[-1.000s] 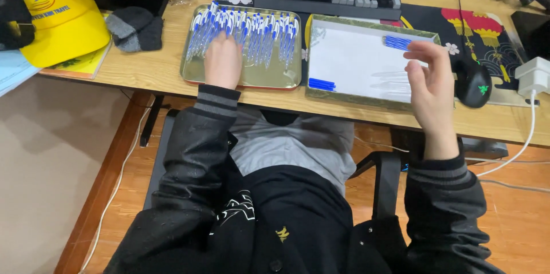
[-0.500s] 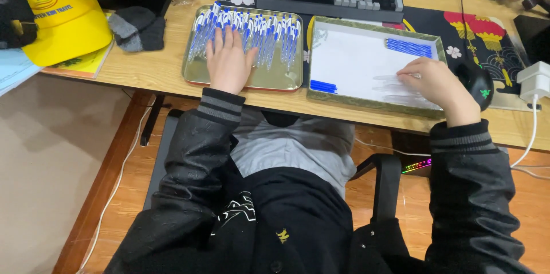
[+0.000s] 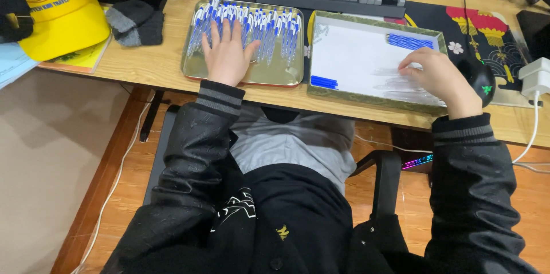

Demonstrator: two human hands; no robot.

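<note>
The left hand (image 3: 227, 56) is lying flat and spread on the heap of blue-capped pens (image 3: 252, 25) filling the metal tray (image 3: 281, 76), gripping nothing. The right hand (image 3: 438, 76) is curling over clear tubes (image 3: 401, 88) at 4 o'clock in the white tray (image 3: 349, 56); whether it is pinching one I cannot tell. Blue caps (image 3: 409, 41) are sitting at 1 o'clock, more blue pieces (image 3: 323, 83) at 8 o'clock. Judging by the full pile, most sorting is remaining

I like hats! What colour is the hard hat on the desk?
The round plastic hard hat is yellow, head view.
</note>
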